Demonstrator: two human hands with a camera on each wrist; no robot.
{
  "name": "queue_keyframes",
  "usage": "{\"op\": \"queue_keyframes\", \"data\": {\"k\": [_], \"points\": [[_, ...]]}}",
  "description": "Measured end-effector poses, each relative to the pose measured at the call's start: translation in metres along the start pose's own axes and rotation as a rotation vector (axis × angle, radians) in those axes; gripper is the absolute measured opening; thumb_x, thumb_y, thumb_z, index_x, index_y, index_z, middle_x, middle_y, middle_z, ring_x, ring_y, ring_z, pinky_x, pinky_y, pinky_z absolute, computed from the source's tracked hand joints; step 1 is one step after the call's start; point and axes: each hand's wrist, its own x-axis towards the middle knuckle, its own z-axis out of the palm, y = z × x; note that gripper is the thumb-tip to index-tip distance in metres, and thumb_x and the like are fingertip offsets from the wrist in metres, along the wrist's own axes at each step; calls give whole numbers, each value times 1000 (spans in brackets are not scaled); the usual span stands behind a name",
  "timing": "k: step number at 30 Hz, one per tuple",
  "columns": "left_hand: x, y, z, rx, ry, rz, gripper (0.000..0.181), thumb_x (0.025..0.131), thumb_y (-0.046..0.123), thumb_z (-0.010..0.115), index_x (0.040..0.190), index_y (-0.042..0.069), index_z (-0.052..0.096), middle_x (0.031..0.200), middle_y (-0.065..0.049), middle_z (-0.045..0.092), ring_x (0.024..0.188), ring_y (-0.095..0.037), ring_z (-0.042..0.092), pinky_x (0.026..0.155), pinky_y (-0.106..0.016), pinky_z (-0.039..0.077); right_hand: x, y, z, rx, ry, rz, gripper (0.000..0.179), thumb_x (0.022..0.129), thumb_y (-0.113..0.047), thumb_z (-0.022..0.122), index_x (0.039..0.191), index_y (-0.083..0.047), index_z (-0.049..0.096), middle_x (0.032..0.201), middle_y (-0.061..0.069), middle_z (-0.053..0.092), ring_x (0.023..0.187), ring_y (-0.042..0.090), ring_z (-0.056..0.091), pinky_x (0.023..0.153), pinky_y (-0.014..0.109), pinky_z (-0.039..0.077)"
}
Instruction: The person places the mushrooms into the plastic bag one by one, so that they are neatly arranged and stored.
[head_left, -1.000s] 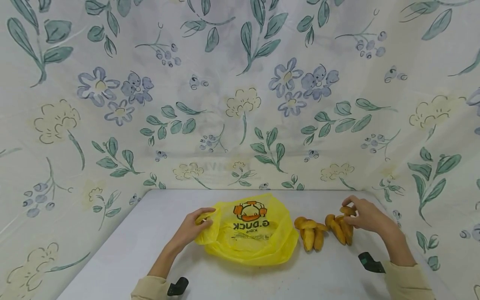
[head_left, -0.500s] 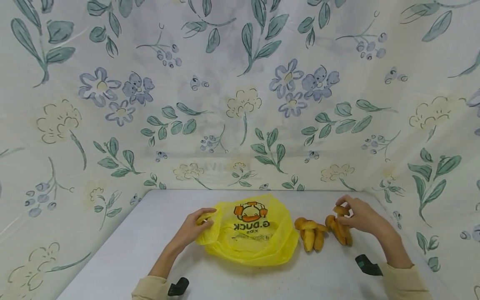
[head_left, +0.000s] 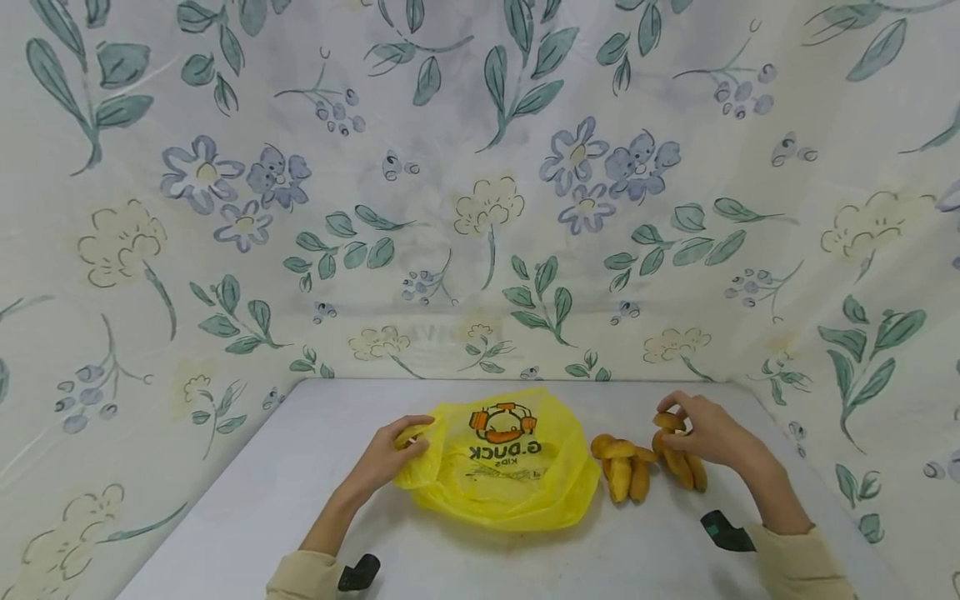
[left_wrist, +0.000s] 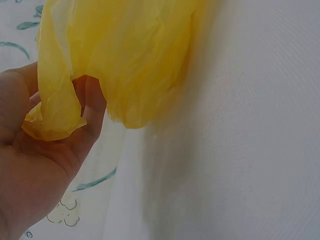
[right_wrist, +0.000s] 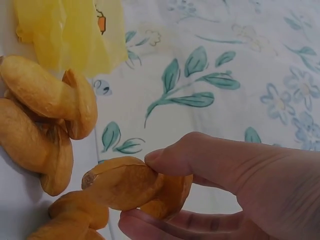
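Observation:
My left hand point(head_left: 386, 454) grips the handle of a yellow plastic bag point(head_left: 502, 492) that stands puffed up at mid-table, its G.DUCK print reversed. In the left wrist view, the bag's handle point(left_wrist: 60, 107) hangs between the thumb and fingers. On the right side, my right hand point(head_left: 712, 429) pinches a yellow-brown mushroom point(right_wrist: 122, 182) between thumb and fingers. That mushroom is over a small group of mushrooms point(head_left: 678, 462), overlapping them in the head view. Between this group and the bag lies another cluster of mushrooms point(head_left: 622, 468), caps toward the back.
A white table point(head_left: 315, 433) carries everything. Floral cloth point(head_left: 480, 250) hangs behind it and at both sides. Dark wrist devices point(head_left: 360, 573) stick out by both beige sleeves.
My right hand has shifted left, carrying the mushroom across the right-hand group toward the cluster beside the bag. The left hand and the bag have stayed almost still.

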Motion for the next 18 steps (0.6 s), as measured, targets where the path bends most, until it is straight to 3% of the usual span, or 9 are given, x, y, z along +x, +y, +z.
{"op": "queue_keyframes", "data": {"k": [8,18], "points": [[-1,1,0,13,6,-4,37,95,16,63,132,18,60,145,-14,52,102,-19,56,84,-26,50,4,-5,4,29,-11,-4,38,84,-13,71,118,-5,57,108,21,64,82,22,62,70,36,56],[-2,0,0,-11,-10,25,38,95,20,64,133,16,59,145,-13,52,115,-23,56,96,-39,48,10,-13,6,17,-9,-8,38,85,-18,73,119,-7,59,112,20,64,88,23,59,72,36,55]]}}
